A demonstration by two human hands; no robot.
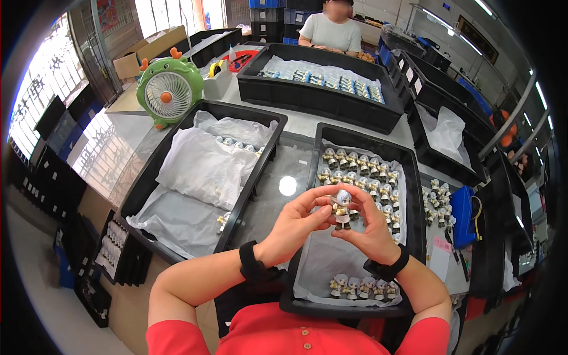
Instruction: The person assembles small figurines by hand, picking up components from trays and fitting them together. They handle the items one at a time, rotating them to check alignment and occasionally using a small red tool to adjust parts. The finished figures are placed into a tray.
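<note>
A small figurine (342, 212) with pale hair, a light outfit and dark feet is held upright between my two hands. My left hand (302, 220) pinches it from the left side, while my right hand (371, 228) curls round it from the right, thumb near its base. Both hands are over a black tray (414, 195) lined with white sheeting. Rows of similar figurines (362, 165) stand in the tray's far part, partly hidden by my hands. A short row of figurines (362, 288) lies along its near end.
At left, a black tray (133, 192) holds white sheets (198, 160) over more figurines. A far black tray (319, 97) carries blue-and-white pieces. A green fan (170, 92) stands at the back left. Loose figurines (436, 204) and a blue bin (466, 217) sit right. A person (334, 29) sits across.
</note>
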